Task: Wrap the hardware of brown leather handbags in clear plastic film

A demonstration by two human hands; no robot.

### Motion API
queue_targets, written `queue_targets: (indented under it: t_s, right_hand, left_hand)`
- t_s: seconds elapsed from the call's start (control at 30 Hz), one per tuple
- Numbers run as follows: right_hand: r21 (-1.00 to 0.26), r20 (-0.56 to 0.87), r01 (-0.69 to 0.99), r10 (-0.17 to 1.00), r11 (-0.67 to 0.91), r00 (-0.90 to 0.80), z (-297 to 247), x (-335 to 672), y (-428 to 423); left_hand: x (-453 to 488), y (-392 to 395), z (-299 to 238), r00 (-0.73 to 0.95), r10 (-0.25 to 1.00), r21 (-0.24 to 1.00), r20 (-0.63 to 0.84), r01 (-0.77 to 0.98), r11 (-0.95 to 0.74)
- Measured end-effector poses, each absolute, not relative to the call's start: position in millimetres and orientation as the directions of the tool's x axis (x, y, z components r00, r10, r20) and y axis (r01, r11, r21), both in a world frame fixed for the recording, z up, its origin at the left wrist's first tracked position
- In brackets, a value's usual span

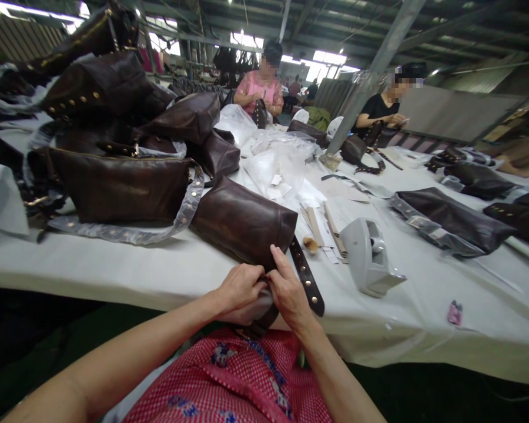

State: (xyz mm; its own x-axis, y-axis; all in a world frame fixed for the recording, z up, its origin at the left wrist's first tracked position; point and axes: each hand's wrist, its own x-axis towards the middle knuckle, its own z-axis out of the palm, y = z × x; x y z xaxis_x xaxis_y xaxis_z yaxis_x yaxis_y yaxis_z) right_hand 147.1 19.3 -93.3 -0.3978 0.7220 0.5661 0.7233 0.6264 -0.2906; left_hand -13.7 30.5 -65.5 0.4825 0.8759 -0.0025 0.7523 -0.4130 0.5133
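A dark brown leather handbag [247,220] lies on its side at the table's front edge, with its near end by my hands. My left hand [241,286] is closed, its curled fingers pinching at the bag's near edge. Against it, my right hand [290,294] is closed on the same edge, with one finger resting along the leather. The exact spot they grip is hidden by the fingers. A studded leather strap [307,279] runs from the bag past my right hand. Below the hands a dark strap end [264,321] hangs over my lap.
More brown handbags [123,185] are piled at the left, some straps wrapped in clear plastic. A grey-white tape dispenser [370,257] stands at the right, near card strips [326,229] and a small pink item [455,313]. Two co-workers handle bags across the table.
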Motion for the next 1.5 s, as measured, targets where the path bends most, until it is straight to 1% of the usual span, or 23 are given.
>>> queue_targets:
  t_s: [0.2, 0.27, 0.33, 0.4, 0.5, 0.63, 0.73, 0.87, 0.97, 1.03, 1.13, 1.23, 1.3, 1.37, 1.4, 1.43, 1.5]
  right_hand:
    - [-0.492, 0.527, 0.643, 0.789, 0.587, -0.317, -86.5, 157.6, 18.3]
    - [-0.526, 0.528, 0.625, 0.797, 0.578, -0.293, -87.8, 157.8, 16.5]
    - [-0.533, 0.528, 0.622, 0.800, 0.574, -0.286, -90.9, 156.4, 14.4]
    - [-0.517, 0.525, 0.637, 0.800, 0.572, -0.291, -93.1, 155.1, 12.6]
    - [-0.447, 0.497, 0.687, 0.797, 0.573, -0.343, -89.8, 155.5, 11.7]
    - [-0.364, 0.462, 0.715, 0.782, 0.597, -0.418, -78.0, 157.6, 13.4]
    - [-0.314, 0.476, 0.742, 0.775, 0.592, -0.417, -74.5, 157.2, 15.2]
    - [-0.211, 0.487, 0.775, 0.752, 0.595, -0.445, -78.1, 155.7, 17.7]
    - [-0.160, 0.486, 0.789, 0.743, 0.593, -0.460, -81.0, 154.4, 19.1]
    - [-0.138, 0.490, 0.793, 0.737, 0.593, -0.466, -82.2, 153.2, 19.5]
    - [-0.124, 0.509, 0.786, 0.719, 0.606, -0.474, -84.7, 151.2, 19.3]
    - [-0.141, 0.531, 0.775, 0.707, 0.616, -0.466, -88.5, 149.9, 18.9]
    - [-0.167, 0.548, 0.767, 0.705, 0.619, -0.450, -91.5, 149.6, 19.0]
    - [-0.189, 0.567, 0.754, 0.697, 0.629, -0.440, -94.1, 149.7, 19.5]
    - [-0.196, 0.574, 0.746, 0.692, 0.636, -0.439, -95.1, 150.0, 19.9]
    - [-0.203, 0.576, 0.738, 0.688, 0.643, -0.442, -95.6, 150.4, 20.2]
    - [-0.220, 0.572, 0.720, 0.685, 0.658, -0.451, -95.6, 151.6, 20.8]
  left_hand:
    - [-12.3, 29.5, -74.2, 0.427, 0.904, 0.553, 0.029, 0.746, -0.370]
    - [-11.7, 28.0, -76.6, 0.427, 0.903, 0.571, 0.038, 0.732, -0.370]
    - [-11.7, 26.3, -79.8, 0.435, 0.899, 0.605, 0.048, 0.704, -0.373]
    - [-12.1, 24.6, -83.4, 0.435, 0.899, 0.635, 0.058, 0.678, -0.369]
    - [-11.5, 22.6, -86.8, 0.420, 0.905, 0.641, 0.060, 0.679, -0.358]
    - [-8.0, 21.8, -84.5, 0.396, 0.918, 0.572, 0.035, 0.745, -0.343]
    - [-5.6, 22.2, -80.8, 0.385, 0.923, 0.522, 0.005, 0.787, -0.330]
    - [-5.8, 22.9, -78.4, 0.374, 0.927, 0.499, -0.030, 0.809, -0.310]
    - [-6.4, 22.9, -77.3, 0.371, 0.928, 0.491, -0.033, 0.815, -0.308]
    - [-5.5, 21.9, -74.8, 0.371, 0.928, 0.475, -0.034, 0.823, -0.312]
    - [-1.4, 18.7, -67.1, 0.366, 0.928, 0.414, -0.064, 0.856, -0.309]
    - [3.0, 16.1, -58.8, 0.355, 0.931, 0.356, -0.086, 0.884, -0.304]
    - [3.6, 16.8, -57.6, 0.352, 0.929, 0.346, -0.113, 0.890, -0.296]
    - [1.7, 20.3, -61.2, 0.354, 0.926, 0.385, -0.133, 0.879, -0.280]
    - [-0.1, 22.9, -64.4, 0.363, 0.922, 0.440, -0.133, 0.856, -0.273]
    - [-2.1, 25.9, -68.0, 0.380, 0.916, 0.520, -0.126, 0.812, -0.265]
    - [-5.9, 32.1, -74.6, 0.434, 0.891, 0.715, -0.134, 0.665, -0.216]
